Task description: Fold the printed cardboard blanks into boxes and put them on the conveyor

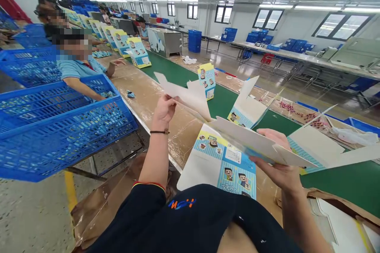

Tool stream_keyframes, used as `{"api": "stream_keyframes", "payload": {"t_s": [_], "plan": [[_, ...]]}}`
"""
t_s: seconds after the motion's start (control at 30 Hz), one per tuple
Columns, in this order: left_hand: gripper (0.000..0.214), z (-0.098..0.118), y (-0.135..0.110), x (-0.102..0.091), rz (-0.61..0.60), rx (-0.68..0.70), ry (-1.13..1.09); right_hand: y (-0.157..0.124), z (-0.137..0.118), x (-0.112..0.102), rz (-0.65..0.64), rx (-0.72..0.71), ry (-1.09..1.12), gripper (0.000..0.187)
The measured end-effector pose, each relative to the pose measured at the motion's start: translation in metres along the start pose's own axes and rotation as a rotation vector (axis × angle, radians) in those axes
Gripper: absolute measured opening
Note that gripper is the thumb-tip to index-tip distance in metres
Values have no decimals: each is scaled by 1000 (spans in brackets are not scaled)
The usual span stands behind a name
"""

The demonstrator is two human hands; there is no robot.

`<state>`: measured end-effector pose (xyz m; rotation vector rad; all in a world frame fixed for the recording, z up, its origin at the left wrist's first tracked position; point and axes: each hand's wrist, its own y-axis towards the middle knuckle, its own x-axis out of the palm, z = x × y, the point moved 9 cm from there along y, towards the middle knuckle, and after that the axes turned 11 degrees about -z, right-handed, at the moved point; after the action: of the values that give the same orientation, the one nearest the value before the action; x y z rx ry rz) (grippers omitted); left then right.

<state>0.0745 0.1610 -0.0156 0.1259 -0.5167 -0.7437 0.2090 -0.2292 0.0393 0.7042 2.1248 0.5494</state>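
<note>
I hold a flat, unfolded printed carton (237, 134) above the workbench, white inside with blue and yellow cartoon print outside. My left hand (164, 108) pinches its far upper flap, fingers closed on the card. My right hand (277, 162) grips the carton's near edge from below, thumb on top. Another flat printed carton blank (219, 166) lies on the bench just under the held one. A partly folded carton (247, 108) sits on the green conveyor belt (341, 182) behind.
Blue plastic crates (59, 126) stand on a rack at my left. Seated co-workers (77, 67) work along the brown taped bench (142, 95). Assembled printed boxes (138, 52) line the belt, one (207, 81) mid-belt. Brown cardboard (101, 201) lies by my knees.
</note>
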Motion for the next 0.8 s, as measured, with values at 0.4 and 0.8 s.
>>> {"api": "stream_keyframes", "payload": {"t_s": [0.4, 0.8], "plan": [[53, 3, -89, 122, -406, -58, 39, 5, -11, 47, 128, -34, 207, 118], [90, 13, -100, 112, -628, 475, 176, -10, -11, -15, 349, -40, 398, 48]]}}
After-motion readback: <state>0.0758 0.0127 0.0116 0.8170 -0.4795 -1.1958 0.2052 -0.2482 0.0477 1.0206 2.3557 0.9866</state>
